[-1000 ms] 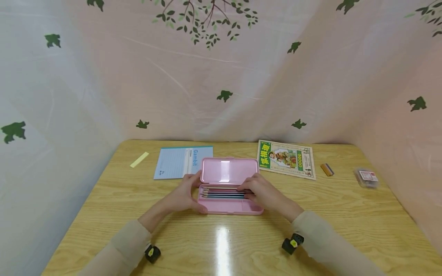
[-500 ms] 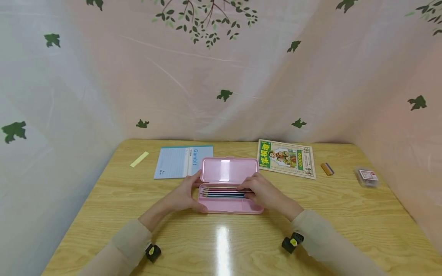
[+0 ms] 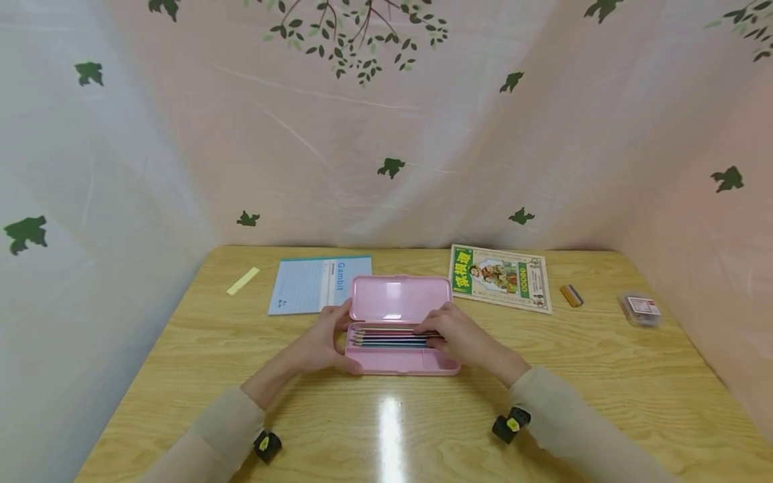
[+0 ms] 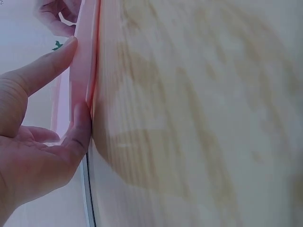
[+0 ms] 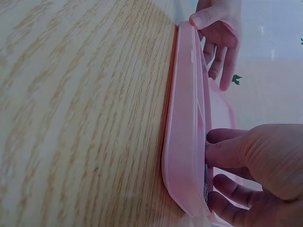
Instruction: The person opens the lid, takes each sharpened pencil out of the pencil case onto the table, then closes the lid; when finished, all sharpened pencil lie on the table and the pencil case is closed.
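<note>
A pink pencil case lies on the table with its lid tilted up at the back. Several pencils lie side by side in its rear compartment, tips to the left. My left hand grips the case's left end, thumb on the front wall and fingers behind. At the other end, my right hand reaches in and holds the pencils near their right ends between thumb and fingers. Those ends are mostly hidden by the hand. In the right wrist view, the right fingertips sit inside the case's rim.
A blue notebook lies behind the left hand, with a yellow strip farther left. Behind the right hand is an illustrated booklet. A small orange-and-blue item and a labelled clear box lie to the right.
</note>
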A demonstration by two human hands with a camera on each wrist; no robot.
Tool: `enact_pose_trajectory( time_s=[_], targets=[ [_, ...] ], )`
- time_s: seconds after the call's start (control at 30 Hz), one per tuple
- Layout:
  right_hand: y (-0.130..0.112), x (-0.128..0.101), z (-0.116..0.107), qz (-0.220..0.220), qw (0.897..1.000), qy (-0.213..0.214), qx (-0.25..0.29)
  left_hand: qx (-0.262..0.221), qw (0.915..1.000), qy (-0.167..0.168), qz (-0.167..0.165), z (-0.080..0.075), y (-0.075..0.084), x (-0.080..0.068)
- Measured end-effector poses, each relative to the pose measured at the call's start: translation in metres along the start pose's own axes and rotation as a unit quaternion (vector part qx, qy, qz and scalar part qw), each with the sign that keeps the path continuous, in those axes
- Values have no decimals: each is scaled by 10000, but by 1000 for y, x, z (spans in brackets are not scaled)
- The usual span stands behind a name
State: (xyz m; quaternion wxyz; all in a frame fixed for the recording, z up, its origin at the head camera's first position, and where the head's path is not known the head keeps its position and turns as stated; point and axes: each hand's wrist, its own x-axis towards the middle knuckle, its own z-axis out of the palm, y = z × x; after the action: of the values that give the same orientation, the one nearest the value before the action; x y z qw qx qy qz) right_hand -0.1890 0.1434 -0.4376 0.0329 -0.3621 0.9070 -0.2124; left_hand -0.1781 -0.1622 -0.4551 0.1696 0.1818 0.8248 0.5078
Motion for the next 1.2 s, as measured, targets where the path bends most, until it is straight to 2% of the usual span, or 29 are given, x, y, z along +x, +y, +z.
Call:
enact_pose_trajectory(
  time_s=[0.13,0.3,0.7,0.8,1.03,1.2],
  targets=[
    [0,1,1,-52,10000,14,-21,-715,9972,-185,86,-1,-1,0],
    [0,2,1,-43,10000,11,7,-1041,9936,-349,273,-2,-2,2],
    [0,1,0,6,10000,64,-6,-1130,9907,-533,533,-2,-7,5],
    [0,1,1,45,10000,70,-19,-1090,9915,-520,495,-1,-6,5],
    [1,0,4,79,9998,140,-140,-1070,9933,-416,142,1,-5,3],
    [2,2,3,33,9997,138,-206,-945,9948,-371,125,0,-3,3]
  ],
)
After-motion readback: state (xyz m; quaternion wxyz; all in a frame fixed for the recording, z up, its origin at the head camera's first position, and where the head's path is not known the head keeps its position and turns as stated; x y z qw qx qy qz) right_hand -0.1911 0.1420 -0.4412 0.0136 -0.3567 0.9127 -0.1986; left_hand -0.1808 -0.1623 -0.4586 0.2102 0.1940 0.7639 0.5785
